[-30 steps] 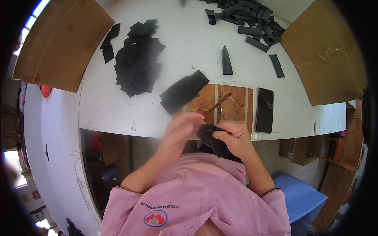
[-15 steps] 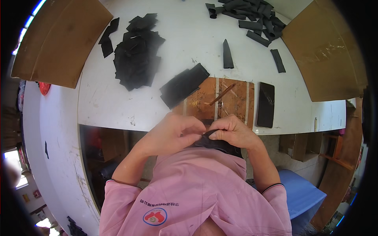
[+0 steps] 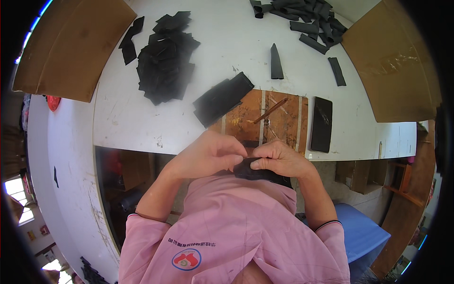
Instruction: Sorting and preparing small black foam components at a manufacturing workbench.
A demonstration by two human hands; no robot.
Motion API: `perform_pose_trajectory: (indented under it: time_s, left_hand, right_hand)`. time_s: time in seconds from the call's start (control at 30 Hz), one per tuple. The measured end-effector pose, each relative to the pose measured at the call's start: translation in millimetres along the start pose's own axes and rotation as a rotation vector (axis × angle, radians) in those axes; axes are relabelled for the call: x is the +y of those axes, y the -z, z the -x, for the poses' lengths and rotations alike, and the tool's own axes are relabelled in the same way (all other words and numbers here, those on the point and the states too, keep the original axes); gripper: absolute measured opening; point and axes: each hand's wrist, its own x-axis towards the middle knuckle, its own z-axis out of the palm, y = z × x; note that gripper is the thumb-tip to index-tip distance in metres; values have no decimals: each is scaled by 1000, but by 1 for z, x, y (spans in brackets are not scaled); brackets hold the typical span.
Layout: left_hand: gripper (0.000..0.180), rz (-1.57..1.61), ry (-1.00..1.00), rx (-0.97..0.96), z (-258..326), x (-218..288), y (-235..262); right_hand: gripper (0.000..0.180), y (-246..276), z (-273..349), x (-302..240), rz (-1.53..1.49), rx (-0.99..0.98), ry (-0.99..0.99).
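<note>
Close to my body, just off the table's near edge, I hold a black piece of thin sheet material (image 3: 248, 171) in front of my pink shirt. My right hand (image 3: 283, 162) is closed on it, the thumb pressed along its upper edge. At its left end my left hand (image 3: 210, 154) pinches with thumb and forefinger. Just what those two fingertips grip is partly hidden. Beyond my hands lies a brown board (image 3: 243, 120) with pale strips, bearing a thin brown stick-like tool (image 3: 270, 110). A neat stack of black pieces (image 3: 223, 99) overlaps the board's left corner.
A large heap of flat black pieces (image 3: 165, 68) lies far left. Rolled black tubes (image 3: 309, 26) are piled far right, with a tapered black piece (image 3: 276, 62) nearer. A dark phone (image 3: 321, 124) rests right of the board. Cardboard flaps (image 3: 392, 61) flank the white table (image 3: 127, 128).
The black piece has turned in my fingers and shows a broader, flatter face below my right thumb. Both hands stay at nearly the same place; the whole view has shifted slightly.
</note>
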Motion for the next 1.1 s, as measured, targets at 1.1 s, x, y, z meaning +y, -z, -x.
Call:
perform_pose_trajectory:
  time_s: [1.1]
  left_hand:
    - [7,-511,-506,1044,-26,-41,-62]
  right_hand:
    - [19,-51,-18,-3,775,968,364]
